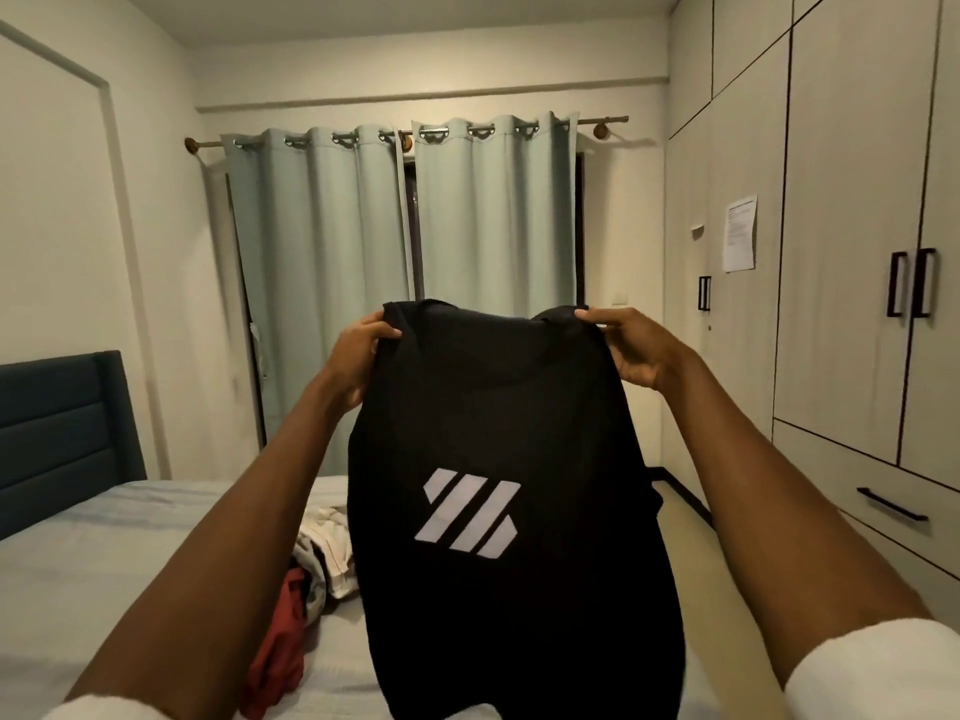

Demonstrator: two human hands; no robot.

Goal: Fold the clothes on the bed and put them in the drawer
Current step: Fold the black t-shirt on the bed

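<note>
Pale green eyelet curtains [405, 220] are hung closed from a wooden rod [602, 120] along the far wall. A dark blue padded headboard [62, 423] is set against the left wall. Cream wardrobe doors [841, 252] with black handles [911, 283] are ranged down the right side, and a printed sheet of paper [740, 233] is stuck to one door; its text cannot be read.

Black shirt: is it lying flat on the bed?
No, both hands hold the black shirt up in the air.
</note>
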